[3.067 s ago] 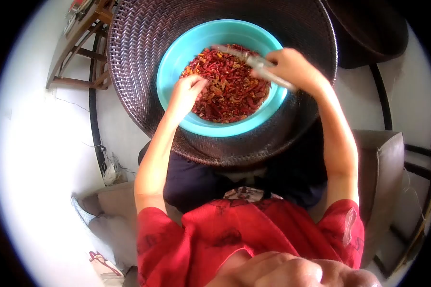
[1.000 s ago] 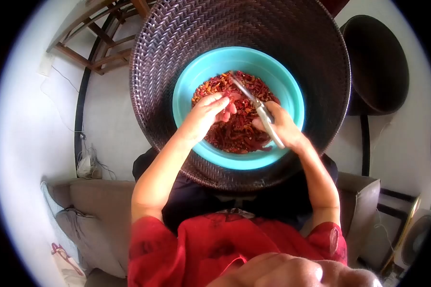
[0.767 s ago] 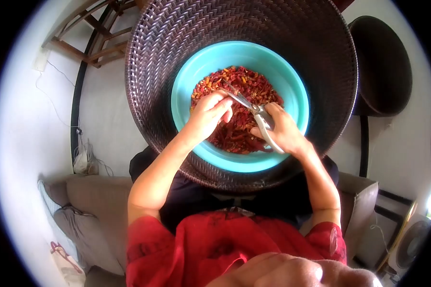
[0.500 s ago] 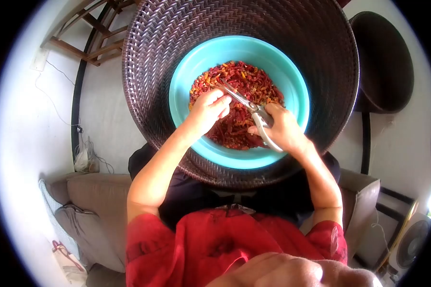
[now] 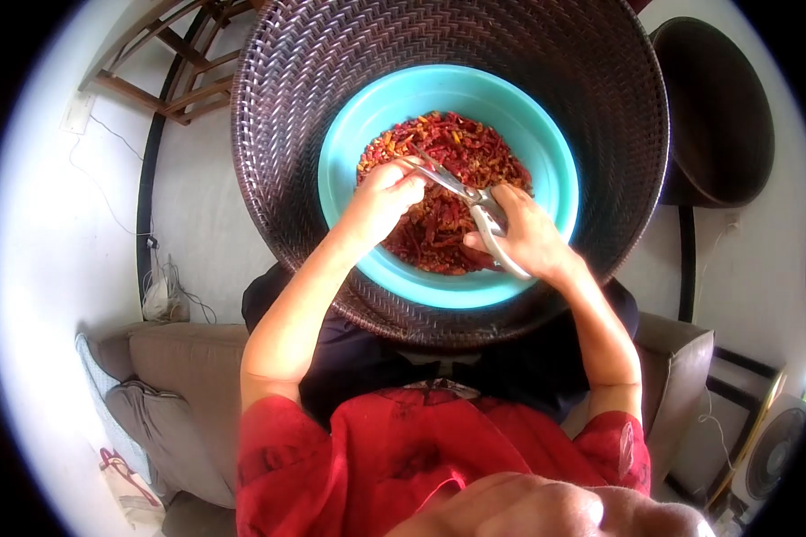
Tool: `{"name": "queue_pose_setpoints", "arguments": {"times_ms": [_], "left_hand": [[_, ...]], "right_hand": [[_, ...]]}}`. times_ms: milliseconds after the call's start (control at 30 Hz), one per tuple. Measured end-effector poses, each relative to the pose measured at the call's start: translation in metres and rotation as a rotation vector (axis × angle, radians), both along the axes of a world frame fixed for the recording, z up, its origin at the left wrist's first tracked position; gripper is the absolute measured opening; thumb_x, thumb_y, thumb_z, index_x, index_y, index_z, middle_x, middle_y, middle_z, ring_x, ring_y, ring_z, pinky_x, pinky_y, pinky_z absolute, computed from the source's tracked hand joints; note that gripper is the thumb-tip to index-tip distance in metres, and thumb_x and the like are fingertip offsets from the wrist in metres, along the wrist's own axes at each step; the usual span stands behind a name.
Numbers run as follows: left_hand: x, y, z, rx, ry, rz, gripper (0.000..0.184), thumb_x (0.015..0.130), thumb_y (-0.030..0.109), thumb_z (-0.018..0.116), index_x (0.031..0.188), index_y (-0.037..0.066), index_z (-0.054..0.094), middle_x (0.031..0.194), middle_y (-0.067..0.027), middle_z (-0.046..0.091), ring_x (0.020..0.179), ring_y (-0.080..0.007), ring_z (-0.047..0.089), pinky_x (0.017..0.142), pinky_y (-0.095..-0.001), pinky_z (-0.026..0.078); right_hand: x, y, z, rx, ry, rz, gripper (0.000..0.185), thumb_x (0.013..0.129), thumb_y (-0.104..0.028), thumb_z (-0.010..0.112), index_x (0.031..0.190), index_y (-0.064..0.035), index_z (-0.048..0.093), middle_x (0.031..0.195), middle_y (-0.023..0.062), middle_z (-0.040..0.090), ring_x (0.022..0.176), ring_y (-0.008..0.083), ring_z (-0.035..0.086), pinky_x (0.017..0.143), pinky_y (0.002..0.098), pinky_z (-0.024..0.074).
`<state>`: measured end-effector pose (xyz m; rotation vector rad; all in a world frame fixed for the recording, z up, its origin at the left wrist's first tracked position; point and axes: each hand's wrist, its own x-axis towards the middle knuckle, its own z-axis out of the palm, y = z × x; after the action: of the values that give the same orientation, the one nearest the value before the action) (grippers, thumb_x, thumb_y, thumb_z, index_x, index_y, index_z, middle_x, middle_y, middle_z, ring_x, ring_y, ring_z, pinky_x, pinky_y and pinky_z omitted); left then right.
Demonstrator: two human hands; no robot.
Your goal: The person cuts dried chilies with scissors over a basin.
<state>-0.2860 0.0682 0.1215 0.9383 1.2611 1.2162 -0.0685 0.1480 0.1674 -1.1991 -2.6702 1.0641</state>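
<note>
Turquoise basin (image 5: 443, 88), one; woven basket (image 5: 295, 134), one; scissors (image 5: 471, 193), one pair; hands, two: left hand (image 5: 383, 197), right hand (image 5: 532, 236); red chilli pieces (image 5: 439, 240), many, uncounted.

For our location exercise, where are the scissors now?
In the head view, the right hand holds the scissors over the basin, blades near the left hand.

Woven basket (image 5: 282, 134) — turquoise basin (image 5: 439, 89) inside — dried chilies (image 5: 434, 237) within.
</note>
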Motion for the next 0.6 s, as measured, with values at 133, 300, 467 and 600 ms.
{"name": "queue_pose_setpoints", "arguments": {"times_ms": [133, 300, 467, 600], "left_hand": [[0.003, 0.0, -0.005, 0.043, 0.119, 0.012, 0.017, 0.101, 0.016, 0.049, 0.093, 0.003, 0.057, 0.07, 0.005, 0.044, 0.062, -0.007, 0.041, 0.057, -0.0245, 0.036], [-0.001, 0.0, -0.013, -0.011, 0.062, 0.005, 0.02, 0.102, 0.017, 0.049, 0.091, 0.003, 0.058, 0.072, 0.0039, 0.048, 0.064, -0.0074, 0.044, 0.057, -0.0249, 0.037], [-0.009, 0.0, 0.0, -0.096, 0.008, 0.033, 0.019, 0.101, 0.017, 0.051, 0.091, 0.004, 0.06, 0.071, 0.0043, 0.049, 0.063, -0.0066, 0.043, 0.057, -0.024, 0.036], [-0.01, 0.002, -0.004, -0.107, 0.104, 0.06, 0.016, 0.1, 0.016, 0.054, 0.093, 0.003, 0.062, 0.068, 0.006, 0.046, 0.06, -0.0046, 0.04, 0.053, -0.022, 0.032]], "right_hand": [[0.001, -0.001, -0.004, 0.079, 0.021, 0.018, 0.05, 0.076, -0.038, 0.079, 0.1, 0.0017, 0.061, 0.098, 0.02, 0.062, 0.092, 0.0328, 0.064, 0.082, 0.0421, 0.0496], [0.002, -0.002, -0.011, 0.027, 0.117, -0.037, 0.043, 0.074, -0.033, 0.082, 0.086, 0.0019, 0.06, 0.079, 0.0175, 0.062, 0.071, 0.0295, 0.062, 0.068, 0.0414, 0.0493], [0.005, -0.001, -0.016, 0.046, 0.149, -0.077, 0.043, 0.073, -0.033, 0.085, 0.08, 0.0023, 0.062, 0.068, 0.016, 0.063, 0.062, 0.027, 0.063, 0.061, 0.039, 0.0489], [0.002, 0.0, -0.004, -0.045, 0.014, -0.099, 0.045, 0.075, -0.039, 0.082, 0.087, 0.0012, 0.066, 0.081, 0.0206, 0.067, 0.077, 0.0359, 0.067, 0.073, 0.0422, 0.0511]]}}
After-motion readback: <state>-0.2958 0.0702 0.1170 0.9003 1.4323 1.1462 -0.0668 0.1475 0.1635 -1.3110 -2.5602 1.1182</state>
